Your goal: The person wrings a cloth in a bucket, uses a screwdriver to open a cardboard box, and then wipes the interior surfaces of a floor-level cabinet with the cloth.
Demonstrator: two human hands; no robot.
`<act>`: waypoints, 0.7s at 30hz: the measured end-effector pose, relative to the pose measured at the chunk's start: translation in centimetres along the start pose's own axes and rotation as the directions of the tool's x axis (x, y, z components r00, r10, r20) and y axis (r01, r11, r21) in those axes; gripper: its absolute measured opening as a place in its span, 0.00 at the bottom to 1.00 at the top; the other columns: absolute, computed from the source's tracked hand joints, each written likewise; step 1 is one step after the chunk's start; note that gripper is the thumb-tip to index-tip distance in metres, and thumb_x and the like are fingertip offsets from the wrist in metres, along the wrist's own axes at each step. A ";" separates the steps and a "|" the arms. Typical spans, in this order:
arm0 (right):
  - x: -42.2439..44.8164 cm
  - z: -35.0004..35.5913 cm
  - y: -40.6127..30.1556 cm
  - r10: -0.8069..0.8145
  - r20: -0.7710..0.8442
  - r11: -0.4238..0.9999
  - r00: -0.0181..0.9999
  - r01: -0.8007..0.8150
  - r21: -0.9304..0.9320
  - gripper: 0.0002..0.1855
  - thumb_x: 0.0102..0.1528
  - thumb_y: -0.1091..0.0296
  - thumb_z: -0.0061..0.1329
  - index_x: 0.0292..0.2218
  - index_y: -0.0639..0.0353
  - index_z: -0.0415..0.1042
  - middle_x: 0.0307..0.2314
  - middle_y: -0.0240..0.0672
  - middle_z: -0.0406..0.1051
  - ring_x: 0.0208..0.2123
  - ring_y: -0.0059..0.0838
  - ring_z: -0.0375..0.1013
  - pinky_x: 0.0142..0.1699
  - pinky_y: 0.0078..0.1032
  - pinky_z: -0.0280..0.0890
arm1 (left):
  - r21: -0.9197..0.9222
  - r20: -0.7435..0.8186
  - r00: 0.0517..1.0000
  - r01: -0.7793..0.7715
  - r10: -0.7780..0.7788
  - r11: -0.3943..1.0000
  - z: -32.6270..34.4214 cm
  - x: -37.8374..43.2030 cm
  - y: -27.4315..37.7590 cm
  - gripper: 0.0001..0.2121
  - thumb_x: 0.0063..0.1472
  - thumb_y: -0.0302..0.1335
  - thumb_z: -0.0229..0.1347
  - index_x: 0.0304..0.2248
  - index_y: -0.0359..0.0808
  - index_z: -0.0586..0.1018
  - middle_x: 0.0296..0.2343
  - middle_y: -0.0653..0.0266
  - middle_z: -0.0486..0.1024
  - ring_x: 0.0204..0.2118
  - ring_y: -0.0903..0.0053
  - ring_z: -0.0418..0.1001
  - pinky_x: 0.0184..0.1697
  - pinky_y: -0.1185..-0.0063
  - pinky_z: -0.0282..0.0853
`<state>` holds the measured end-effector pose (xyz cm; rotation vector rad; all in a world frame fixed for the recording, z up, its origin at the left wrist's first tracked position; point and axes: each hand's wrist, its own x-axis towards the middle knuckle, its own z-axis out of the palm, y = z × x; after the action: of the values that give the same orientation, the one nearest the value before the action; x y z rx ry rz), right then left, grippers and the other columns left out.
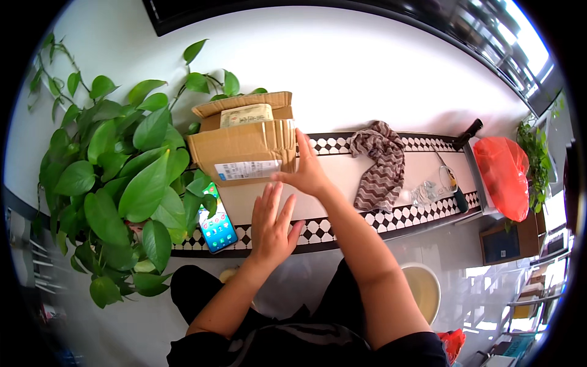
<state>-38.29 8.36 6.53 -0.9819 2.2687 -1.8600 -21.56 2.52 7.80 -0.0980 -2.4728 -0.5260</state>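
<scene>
An open cardboard box (247,149) with a shipping label stands against the wall on a narrow table covered by a patterned runner (316,230). Inside it, a pale printed package (246,114) shows at the top. My right hand (308,167) is at the box's right side, thumb near the lower front corner and fingers along the side; whether it presses on the cardboard is unclear. Below the box, my left hand (274,225) is raised with its fingers apart, holding nothing. A smartphone (218,228) with a lit screen lies left of that hand, partly under leaves.
A large leafy potted plant (124,174) fills the left. Rightward lie a zigzag-patterned scarf (379,167), a clear plastic bag (424,192), and a tool with a dark green handle (460,199). A red plastic bag (502,176) is beyond them. A bucket (421,291) stands on the floor.
</scene>
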 end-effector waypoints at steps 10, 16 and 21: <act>-1.1 -16.0 5.4 0.463 -0.299 0.287 0.835 -0.460 -0.840 0.35 0.49 0.31 0.28 0.56 0.32 0.48 0.58 0.30 0.38 0.60 0.40 0.31 0.60 0.41 0.32 | 0.102 0.072 0.993 0.084 -0.092 0.991 2.6 -2.5 -0.3 0.27 0.55 0.39 0.48 0.47 0.25 0.61 0.51 0.47 0.53 0.54 0.53 0.51 0.53 0.61 0.49; -3.7 -8.3 3.7 0.187 0.061 0.499 0.981 -0.041 -0.866 0.31 0.49 0.35 0.35 0.52 0.34 0.57 0.55 0.32 0.47 0.59 0.40 0.39 0.59 0.41 0.37 | 0.032 -0.022 0.995 0.101 -0.100 0.994 3.2 -2.5 0.0 0.27 0.57 0.37 0.45 0.49 0.23 0.57 0.52 0.44 0.51 0.55 0.49 0.48 0.55 0.62 0.45; -7.6 -7.2 2.5 0.040 0.156 0.606 0.987 0.101 -0.789 0.31 0.49 0.37 0.36 0.51 0.39 0.60 0.54 0.33 0.50 0.58 0.40 0.41 0.59 0.40 0.38 | 0.087 -0.016 0.994 0.107 -0.106 0.990 2.9 -2.6 -0.5 0.27 0.58 0.38 0.44 0.49 0.24 0.58 0.51 0.45 0.52 0.55 0.51 0.48 0.55 0.63 0.44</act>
<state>-36.38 18.54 3.66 -1.1655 3.0091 -0.6142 -21.14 3.28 4.02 0.0730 -2.4959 -0.4598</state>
